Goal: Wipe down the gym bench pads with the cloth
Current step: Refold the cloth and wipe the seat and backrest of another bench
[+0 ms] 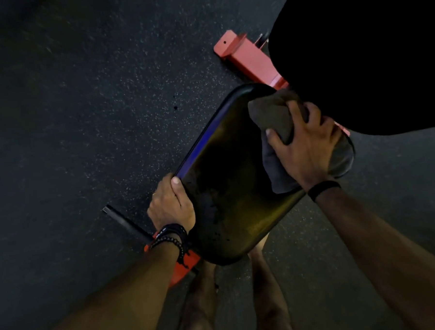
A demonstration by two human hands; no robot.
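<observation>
The seat pad [232,179] of a gym bench fills the middle of the view, a dark, glossy cushion with rounded corners, set at a slant over a speckled black rubber floor [87,101]. Every other place here is given from that seat pad.

On its far right part lies the cloth [272,116], a grey, bunched rag that spreads across the pad's upper right corner and down its right edge. The right hand [303,145] rests on top of the cloth and grips it: the fingers are spread and curled into the fabric, the thumb set apart on the side nearer the middle of the pad. A black band [323,188] circles that wrist.

At the pad's left edge, near its lower corner, the left hand [170,205] holds the rim. The thumb lies on the top surface, right at the edge; the other fingers wrap under the pad and cannot be seen, so how they lie cannot be told. Dark beaded bracelets [173,239] sit on that wrist.

Just beyond the pad's upper right corner a second, larger black pad [362,56] rises and fills the top right of the view. A red metal frame [248,57] shows beyond the pad's far end and again below its lower left corner, where a black bar [126,222] sticks out over the floor. Two bare legs [266,301] stand just below the pad's near end.
</observation>
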